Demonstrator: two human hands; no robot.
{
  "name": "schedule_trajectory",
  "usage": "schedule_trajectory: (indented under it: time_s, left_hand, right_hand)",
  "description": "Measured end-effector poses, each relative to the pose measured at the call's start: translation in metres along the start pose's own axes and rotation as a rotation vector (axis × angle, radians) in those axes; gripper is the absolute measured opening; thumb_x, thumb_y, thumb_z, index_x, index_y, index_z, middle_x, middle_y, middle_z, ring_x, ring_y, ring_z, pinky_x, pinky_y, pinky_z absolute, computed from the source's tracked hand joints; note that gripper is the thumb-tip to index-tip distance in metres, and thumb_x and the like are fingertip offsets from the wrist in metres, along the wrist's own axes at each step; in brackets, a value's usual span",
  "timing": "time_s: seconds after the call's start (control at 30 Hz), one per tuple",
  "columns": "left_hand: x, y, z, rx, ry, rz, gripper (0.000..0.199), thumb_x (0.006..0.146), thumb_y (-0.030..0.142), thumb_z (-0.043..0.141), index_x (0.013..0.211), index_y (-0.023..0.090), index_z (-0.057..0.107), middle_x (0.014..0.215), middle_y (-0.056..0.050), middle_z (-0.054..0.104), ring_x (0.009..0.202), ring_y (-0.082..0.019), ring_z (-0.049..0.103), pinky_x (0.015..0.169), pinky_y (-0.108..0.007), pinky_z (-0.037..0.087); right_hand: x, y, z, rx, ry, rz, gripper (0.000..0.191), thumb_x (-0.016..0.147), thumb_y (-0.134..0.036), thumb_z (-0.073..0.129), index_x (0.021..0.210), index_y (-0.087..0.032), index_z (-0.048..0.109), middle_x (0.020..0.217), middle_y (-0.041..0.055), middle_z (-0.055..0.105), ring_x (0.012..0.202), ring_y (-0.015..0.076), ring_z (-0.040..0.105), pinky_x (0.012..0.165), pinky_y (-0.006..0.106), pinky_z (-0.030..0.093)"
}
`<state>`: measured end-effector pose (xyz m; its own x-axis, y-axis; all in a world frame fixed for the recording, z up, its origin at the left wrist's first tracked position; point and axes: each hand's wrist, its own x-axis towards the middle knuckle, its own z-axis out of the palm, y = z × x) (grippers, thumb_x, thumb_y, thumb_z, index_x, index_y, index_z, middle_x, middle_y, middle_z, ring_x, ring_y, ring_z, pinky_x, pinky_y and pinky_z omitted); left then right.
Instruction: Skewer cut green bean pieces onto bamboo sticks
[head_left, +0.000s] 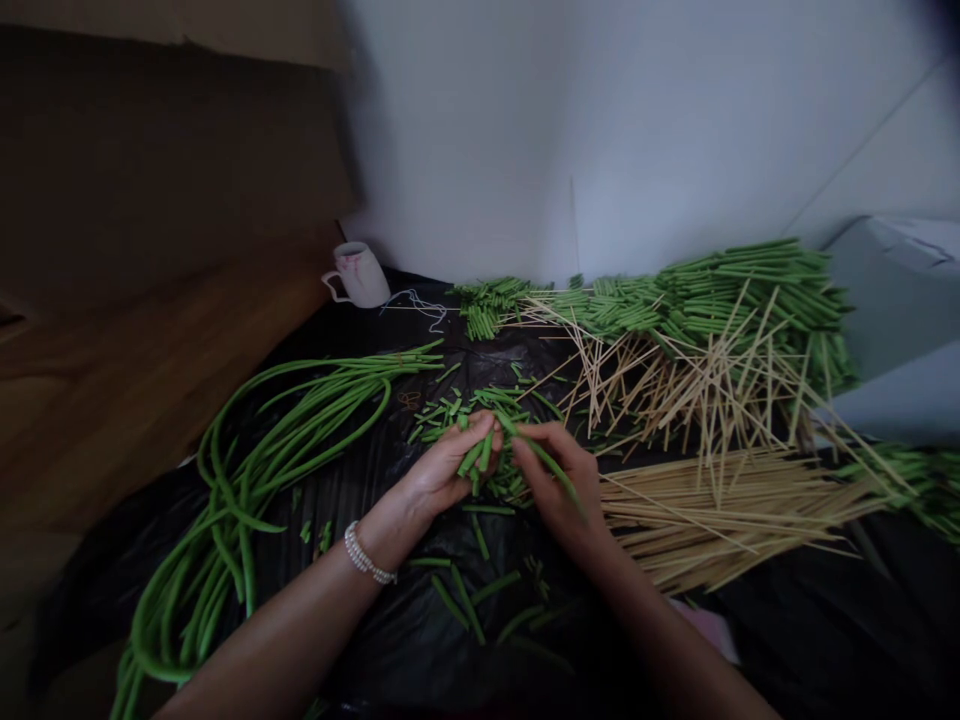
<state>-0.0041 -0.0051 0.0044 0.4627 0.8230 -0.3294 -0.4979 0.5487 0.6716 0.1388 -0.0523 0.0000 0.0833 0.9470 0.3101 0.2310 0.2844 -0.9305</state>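
Note:
My left hand is closed around several short cut pieces of long bean; a beaded bracelet circles that wrist. In my right hand a longer piece of green bean is pinched, its upper end meeting the pieces by my left fingers. Beneath both hands lies a scattered heap of short bean pieces on black plastic sheeting. Nearer to me are a few loose longer pieces. Uncut long beans lie in a looped bundle to the left.
Thin wooden skewers lie piled at the right. Behind them, bean pieces threaded on skewers are stacked against the pale wall. A white mug stands at the back left beside thin string.

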Motion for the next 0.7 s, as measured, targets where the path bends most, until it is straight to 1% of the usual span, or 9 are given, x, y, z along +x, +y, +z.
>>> schedule_trajectory:
  time_s: [0.07, 0.13, 0.2, 0.23, 0.33, 0.43, 0.5, 0.63, 0.7]
  left_hand:
    - [0.0, 0.002, 0.001, 0.007, 0.002, 0.058, 0.022, 0.072, 0.027, 0.075, 0.074, 0.014, 0.057, 0.064, 0.003, 0.056, 0.053, -0.005, 0.052, 0.051, -0.014, 0.044]
    - [0.0, 0.006, 0.002, 0.03, 0.001, 0.085, 0.022, 0.073, 0.029, 0.074, 0.075, 0.014, 0.057, 0.063, 0.004, 0.055, 0.051, -0.005, 0.05, 0.047, -0.015, 0.041]
    - [-0.001, 0.009, 0.004, 0.039, 0.001, 0.085, 0.023, 0.073, 0.029, 0.073, 0.073, 0.015, 0.055, 0.06, 0.004, 0.053, 0.049, -0.005, 0.048, 0.045, -0.015, 0.039]
    - [-0.001, 0.009, 0.004, 0.036, 0.001, 0.077, 0.024, 0.073, 0.028, 0.074, 0.072, 0.015, 0.054, 0.06, 0.004, 0.053, 0.049, -0.006, 0.048, 0.046, -0.015, 0.039]
    - [-0.001, 0.007, 0.004, 0.016, -0.014, 0.032, 0.023, 0.074, 0.028, 0.073, 0.073, 0.015, 0.054, 0.059, 0.004, 0.052, 0.05, -0.006, 0.048, 0.047, -0.016, 0.039]
    - [0.001, 0.004, 0.003, -0.027, -0.034, -0.002, 0.022, 0.075, 0.028, 0.071, 0.074, 0.014, 0.054, 0.06, 0.004, 0.052, 0.049, -0.006, 0.047, 0.047, -0.016, 0.039]
    - [0.002, 0.004, 0.002, -0.065, -0.036, -0.01, 0.021, 0.078, 0.027, 0.069, 0.074, 0.014, 0.054, 0.058, 0.004, 0.05, 0.048, -0.005, 0.045, 0.045, -0.015, 0.038]
    - [0.003, 0.013, 0.0, -0.194, -0.067, -0.04, 0.016, 0.085, 0.026, 0.061, 0.079, 0.012, 0.056, 0.059, 0.004, 0.046, 0.045, -0.004, 0.041, 0.038, -0.015, 0.031]
    - [0.003, 0.018, -0.002, -0.288, -0.078, -0.042, 0.014, 0.087, 0.025, 0.058, 0.08, 0.013, 0.055, 0.059, 0.004, 0.045, 0.046, -0.004, 0.041, 0.039, -0.015, 0.031]
  right_hand:
    - [-0.004, 0.002, 0.004, -0.163, -0.07, -0.12, 0.009, 0.087, -0.026, 0.055, 0.082, -0.021, 0.062, 0.075, 0.0019, 0.064, 0.069, 0.0151, 0.058, 0.064, 0.026, 0.042]
    - [-0.009, 0.002, 0.008, -0.257, -0.185, -0.205, 0.02, 0.088, -0.022, 0.051, 0.068, -0.021, 0.056, 0.066, 0.0009, 0.059, 0.063, 0.0141, 0.053, 0.061, 0.026, 0.038]
    - [-0.011, 0.002, 0.01, -0.285, -0.268, -0.228, 0.027, 0.089, -0.021, 0.047, 0.063, -0.021, 0.05, 0.062, -0.0005, 0.054, 0.059, 0.0128, 0.048, 0.059, 0.025, 0.034]
    - [-0.012, 0.002, 0.011, -0.287, -0.279, -0.224, 0.028, 0.09, -0.021, 0.046, 0.062, -0.021, 0.049, 0.061, -0.001, 0.052, 0.058, 0.0123, 0.047, 0.058, 0.025, 0.033]
    - [-0.01, 0.002, 0.009, -0.281, -0.24, -0.204, 0.026, 0.089, -0.022, 0.048, 0.064, -0.021, 0.051, 0.061, -0.0015, 0.053, 0.057, 0.0119, 0.047, 0.057, 0.025, 0.034]
    - [-0.006, 0.003, 0.006, -0.237, -0.211, -0.195, 0.013, 0.088, -0.025, 0.054, 0.077, -0.021, 0.06, 0.071, 0.0004, 0.063, 0.063, 0.0133, 0.054, 0.061, 0.025, 0.039]
    - [-0.004, 0.003, 0.004, -0.204, -0.212, -0.196, 0.01, 0.089, -0.026, 0.054, 0.085, -0.021, 0.062, 0.078, 0.0016, 0.066, 0.068, 0.0141, 0.058, 0.064, 0.025, 0.041]
    - [0.001, 0.0, -0.003, -0.209, -0.151, -0.177, 0.012, 0.09, -0.024, 0.052, 0.088, -0.021, 0.063, 0.08, 0.0018, 0.067, 0.068, 0.0139, 0.058, 0.063, 0.025, 0.042]
    - [0.001, -0.002, -0.005, -0.251, -0.195, -0.183, 0.011, 0.089, -0.025, 0.054, 0.087, -0.022, 0.064, 0.079, 0.0017, 0.066, 0.069, 0.0143, 0.059, 0.065, 0.026, 0.043]
